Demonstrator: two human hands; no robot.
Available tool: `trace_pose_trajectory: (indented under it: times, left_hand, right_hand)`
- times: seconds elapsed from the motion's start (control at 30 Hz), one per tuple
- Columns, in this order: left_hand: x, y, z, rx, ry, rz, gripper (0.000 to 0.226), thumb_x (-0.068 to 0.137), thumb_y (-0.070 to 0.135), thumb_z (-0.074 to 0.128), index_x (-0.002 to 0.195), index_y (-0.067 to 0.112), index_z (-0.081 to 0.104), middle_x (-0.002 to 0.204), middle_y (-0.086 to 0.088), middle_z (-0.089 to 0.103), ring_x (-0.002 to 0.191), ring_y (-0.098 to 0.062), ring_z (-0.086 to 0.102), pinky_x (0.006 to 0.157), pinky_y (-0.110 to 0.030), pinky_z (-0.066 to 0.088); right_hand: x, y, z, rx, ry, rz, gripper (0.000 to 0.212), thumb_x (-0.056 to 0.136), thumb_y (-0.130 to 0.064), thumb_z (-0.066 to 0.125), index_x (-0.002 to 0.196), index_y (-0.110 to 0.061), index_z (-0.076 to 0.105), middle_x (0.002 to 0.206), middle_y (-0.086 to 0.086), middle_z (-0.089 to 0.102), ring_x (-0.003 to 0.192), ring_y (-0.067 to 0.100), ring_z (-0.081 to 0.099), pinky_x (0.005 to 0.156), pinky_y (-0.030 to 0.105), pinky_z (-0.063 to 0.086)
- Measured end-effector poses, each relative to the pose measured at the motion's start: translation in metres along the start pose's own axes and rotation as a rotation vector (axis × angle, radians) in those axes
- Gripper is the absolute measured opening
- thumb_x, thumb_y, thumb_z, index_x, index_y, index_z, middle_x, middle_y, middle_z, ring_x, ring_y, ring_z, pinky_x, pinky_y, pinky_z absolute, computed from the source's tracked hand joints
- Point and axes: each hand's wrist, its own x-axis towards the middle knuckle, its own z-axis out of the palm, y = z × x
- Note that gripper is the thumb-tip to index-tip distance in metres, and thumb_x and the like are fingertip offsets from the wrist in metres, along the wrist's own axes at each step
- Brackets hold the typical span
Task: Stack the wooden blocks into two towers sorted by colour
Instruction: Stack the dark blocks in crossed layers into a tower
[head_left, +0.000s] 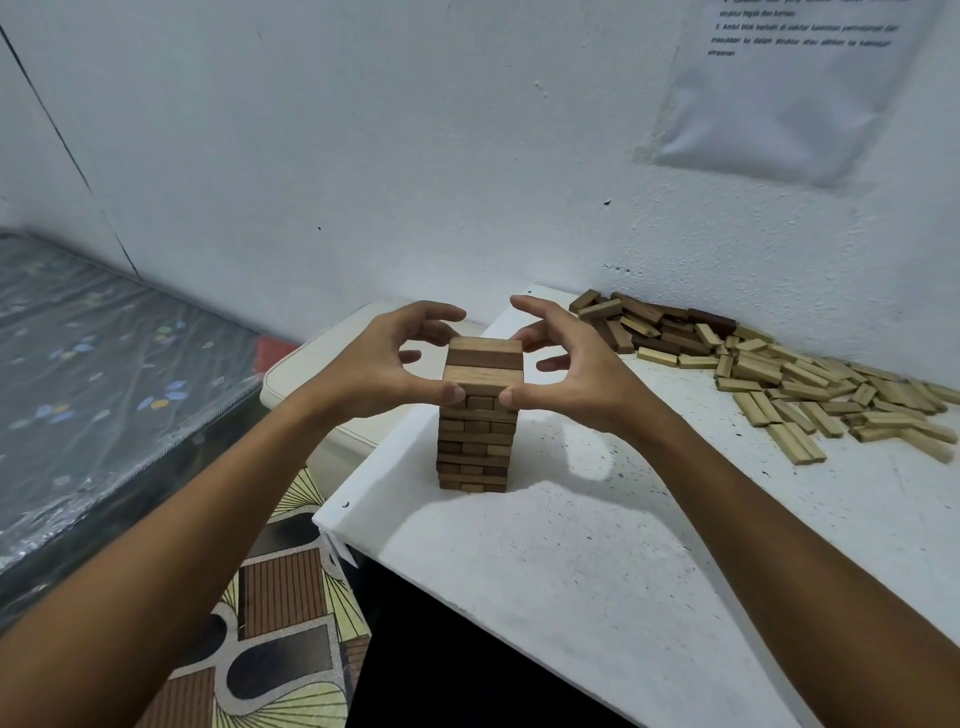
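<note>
Evidently one tower (477, 415) of darker blocks stood partly built on the worktop (597, 545), its top layer pinched between left hand (387, 358) and right hand (569, 358), while the pale tower was unstarted, its loose blocks (769, 374) heaped nearby.

Both forearms extended forward, converging. Left hand (387, 358) and right hand (566, 358) face each other, fingers curled and spread, thumbs lowest, pointing inward.
</note>
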Motion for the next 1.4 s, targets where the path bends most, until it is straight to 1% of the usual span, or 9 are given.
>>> trace_pose_trajectory:
  times: [0.27, 0.37, 0.47, 0.6, 0.67, 0.77, 0.83, 1.13, 1.4]
  left_hand:
    - [0.000, -0.002, 0.000, -0.015, -0.011, 0.017, 0.083, 0.049, 0.047, 0.082, 0.127, 0.034, 0.055, 0.118, 0.003, 0.064, 0.117, -0.007, 0.057, 0.107, -0.042, 0.043]
    - [-0.001, -0.004, 0.001, -0.009, -0.016, 0.002, 0.093, 0.048, 0.050, 0.084, 0.133, 0.032, 0.051, 0.124, 0.005, 0.062, 0.120, -0.005, 0.055, 0.107, -0.040, 0.043]
    - [-0.006, -0.009, 0.004, -0.031, -0.020, -0.029, 0.102, 0.047, 0.051, 0.085, 0.139, 0.031, 0.046, 0.131, 0.008, 0.059, 0.125, -0.004, 0.053, 0.108, -0.041, 0.043]
    - [-0.015, -0.017, 0.015, -0.124, -0.022, -0.049, 0.102, 0.054, 0.045, 0.085, 0.143, 0.021, 0.043, 0.133, 0.010, 0.060, 0.128, -0.005, 0.052, 0.111, -0.046, 0.041]
    - [-0.018, -0.019, 0.019, -0.166, -0.013, -0.044, 0.098, 0.057, 0.042, 0.086, 0.143, 0.018, 0.045, 0.133, 0.009, 0.062, 0.129, -0.009, 0.053, 0.110, -0.050, 0.041]
    - [-0.019, -0.019, 0.021, -0.205, 0.007, -0.042, 0.092, 0.060, 0.040, 0.085, 0.141, 0.018, 0.048, 0.132, 0.007, 0.063, 0.129, -0.011, 0.053, 0.109, -0.052, 0.042]
    - [-0.019, -0.019, 0.021, -0.223, 0.022, -0.043, 0.088, 0.060, 0.039, 0.085, 0.138, 0.020, 0.051, 0.131, 0.007, 0.064, 0.128, -0.010, 0.054, 0.109, -0.052, 0.042]
    - [-0.016, -0.019, 0.021, -0.270, 0.029, -0.031, 0.071, 0.061, 0.035, 0.084, 0.126, 0.030, 0.058, 0.127, 0.008, 0.066, 0.126, -0.011, 0.056, 0.110, -0.053, 0.040]
    - [-0.016, -0.017, 0.021, -0.275, 0.023, -0.018, 0.066, 0.061, 0.036, 0.083, 0.122, 0.035, 0.060, 0.126, 0.011, 0.067, 0.125, -0.010, 0.057, 0.110, -0.054, 0.040]
  right_hand:
    - [-0.002, -0.002, -0.001, 0.001, -0.006, 0.002, 0.095, 0.060, -0.040, 0.080, 0.144, -0.039, 0.035, 0.121, -0.008, 0.057, 0.116, 0.006, 0.053, 0.092, 0.025, 0.047]
    - [-0.004, -0.001, -0.002, 0.000, -0.005, 0.009, 0.101, 0.060, -0.043, 0.081, 0.148, -0.037, 0.032, 0.129, -0.008, 0.054, 0.119, 0.007, 0.052, 0.095, 0.028, 0.049]
    - [-0.010, 0.004, 0.000, 0.028, -0.010, 0.041, 0.109, 0.059, -0.043, 0.083, 0.152, -0.034, 0.028, 0.138, -0.008, 0.050, 0.124, 0.005, 0.049, 0.100, 0.028, 0.047]
    - [-0.020, 0.015, 0.012, 0.089, -0.032, 0.092, 0.114, 0.059, -0.040, 0.084, 0.155, -0.025, 0.023, 0.147, -0.007, 0.044, 0.134, 0.006, 0.043, 0.110, 0.033, 0.041]
    - [-0.022, 0.017, 0.018, 0.119, -0.034, 0.098, 0.109, 0.060, -0.039, 0.083, 0.153, -0.025, 0.027, 0.147, -0.006, 0.046, 0.134, 0.006, 0.043, 0.112, 0.036, 0.040]
    - [-0.022, 0.016, 0.021, 0.136, -0.033, 0.081, 0.077, 0.064, -0.037, 0.081, 0.130, -0.046, 0.043, 0.134, -0.012, 0.056, 0.129, 0.001, 0.048, 0.109, 0.037, 0.042]
    - [-0.022, 0.013, 0.021, 0.144, -0.026, 0.077, 0.063, 0.067, -0.035, 0.079, 0.119, -0.051, 0.047, 0.128, -0.018, 0.060, 0.126, -0.002, 0.050, 0.108, 0.037, 0.043]
    - [-0.019, 0.016, 0.021, 0.151, 0.007, 0.069, 0.068, 0.073, -0.035, 0.077, 0.135, -0.026, 0.053, 0.126, -0.010, 0.065, 0.123, 0.002, 0.055, 0.104, 0.043, 0.046]
    - [-0.018, 0.017, 0.022, 0.159, 0.015, 0.058, 0.072, 0.070, -0.044, 0.079, 0.135, -0.024, 0.054, 0.126, -0.006, 0.065, 0.125, 0.012, 0.056, 0.100, 0.053, 0.048]
